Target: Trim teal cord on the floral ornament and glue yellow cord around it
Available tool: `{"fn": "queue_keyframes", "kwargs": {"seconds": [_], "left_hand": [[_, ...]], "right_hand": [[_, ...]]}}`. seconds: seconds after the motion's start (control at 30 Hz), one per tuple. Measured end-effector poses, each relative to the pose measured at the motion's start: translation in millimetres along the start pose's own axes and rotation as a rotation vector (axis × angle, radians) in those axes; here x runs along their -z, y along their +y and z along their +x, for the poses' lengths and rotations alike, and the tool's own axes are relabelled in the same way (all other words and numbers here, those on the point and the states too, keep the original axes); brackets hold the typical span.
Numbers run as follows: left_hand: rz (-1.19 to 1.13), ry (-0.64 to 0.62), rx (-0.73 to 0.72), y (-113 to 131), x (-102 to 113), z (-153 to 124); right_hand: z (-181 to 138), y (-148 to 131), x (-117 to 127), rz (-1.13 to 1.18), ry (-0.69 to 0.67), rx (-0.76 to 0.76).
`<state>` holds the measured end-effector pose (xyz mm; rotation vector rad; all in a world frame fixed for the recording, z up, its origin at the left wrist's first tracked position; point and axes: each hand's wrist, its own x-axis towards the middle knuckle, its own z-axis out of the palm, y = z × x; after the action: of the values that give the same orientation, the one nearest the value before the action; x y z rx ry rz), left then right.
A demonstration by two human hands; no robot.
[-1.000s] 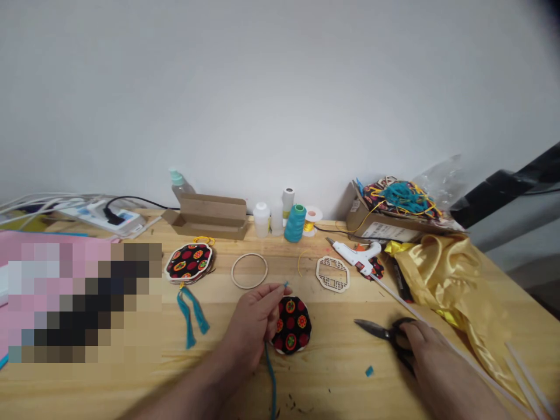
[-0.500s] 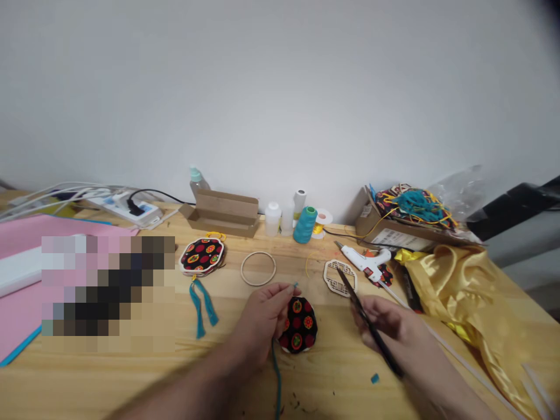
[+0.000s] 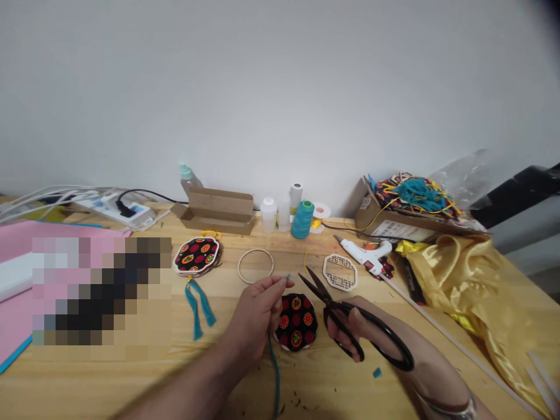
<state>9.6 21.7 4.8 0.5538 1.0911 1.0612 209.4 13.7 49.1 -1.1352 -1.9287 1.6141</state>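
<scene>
Pinched in the fingers of my left hand (image 3: 262,306) is a teal cord (image 3: 275,373); its short end pokes up past my fingertips, and the long part hangs toward the front of the table. My right hand (image 3: 354,326) grips black-handled scissors (image 3: 326,294), the blades parted and pointing up-left, a little right of the cord end and apart from it. A black patterned fabric piece (image 3: 296,321) with red and orange flowers lies flat between my hands. Just beyond the scissors is a pale wooden lattice frame (image 3: 340,272). A small teal scrap (image 3: 377,373) lies below my right hand.
A wooden ring (image 3: 256,266) and a tasselled flowered ornament (image 3: 198,256) lie left of centre. A teal thread spool (image 3: 303,220) and bottles stand along the wall. At right are a white glue gun (image 3: 363,254), a filled cardboard box (image 3: 394,227) and gold satin cloth (image 3: 464,286).
My right hand has turned and brought the scissors left, toward the cord end. The blades now show apart. My left hand has shifted slightly left and up, still pinching the cord.
</scene>
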Motion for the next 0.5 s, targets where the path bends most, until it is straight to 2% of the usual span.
{"fn": "queue_keyframes", "kwargs": {"seconds": [0.2, 0.5], "left_hand": [[-0.013, -0.001, -0.012, 2.4, -1.4, -2.0], [0.062, -0.071, 0.017, -0.1, -6.1, -6.7]], "right_hand": [[2.5, -2.8, -4.6, -0.052, 0.006, -0.083], [9.1, -3.6, -11.0, 0.009, -0.036, -0.097]]}}
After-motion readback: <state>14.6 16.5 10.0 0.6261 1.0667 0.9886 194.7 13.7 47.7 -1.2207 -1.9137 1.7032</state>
